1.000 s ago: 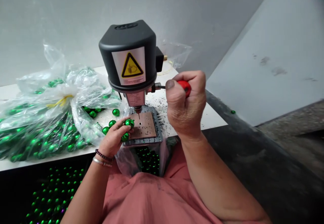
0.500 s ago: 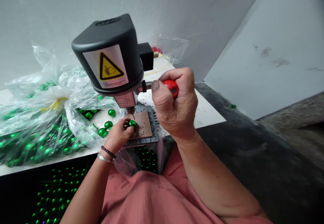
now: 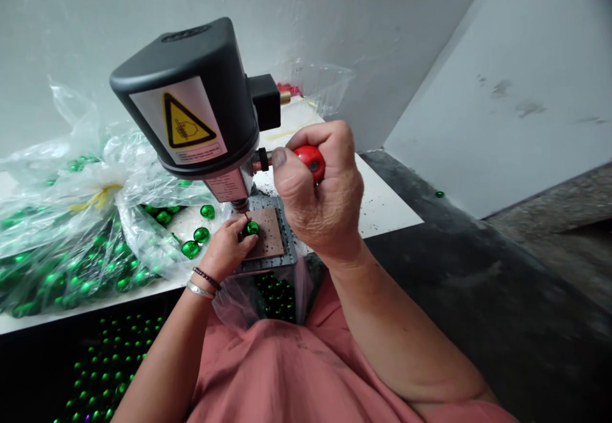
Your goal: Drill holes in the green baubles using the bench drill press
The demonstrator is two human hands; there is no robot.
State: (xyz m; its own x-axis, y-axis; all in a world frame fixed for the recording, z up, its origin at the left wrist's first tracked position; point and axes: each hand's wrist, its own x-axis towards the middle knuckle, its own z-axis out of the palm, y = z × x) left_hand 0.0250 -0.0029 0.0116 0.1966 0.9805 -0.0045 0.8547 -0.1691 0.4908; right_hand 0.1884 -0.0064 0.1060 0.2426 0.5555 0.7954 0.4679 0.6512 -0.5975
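Note:
My left hand point(image 3: 230, 247) pinches a shiny green ball point(image 3: 252, 228) between thumb and fingers on the brown board point(image 3: 270, 238) of a small bench drill. Close above the ball is the thin drill bit point(image 3: 247, 215); I cannot tell whether they touch. My right hand point(image 3: 325, 193) is closed around the red knob point(image 3: 310, 163) at the end of the drill's side lever point(image 3: 262, 159). The drill's black motor housing point(image 3: 191, 91) with a yellow warning sign hangs over the left fingers.
Several loose green balls point(image 3: 201, 235) lie left of the drill base point(image 3: 289, 244). Beside them is a clear plastic bag point(image 3: 138, 238) full of green balls. More balls point(image 3: 277, 298) show below the white table edge point(image 3: 392, 209). One ball point(image 3: 439, 194) is on the dark floor.
The motor housing looks larger and sits further up and left in the view. My right hand has shifted up and left with the knob. My left hand still holds the ball.

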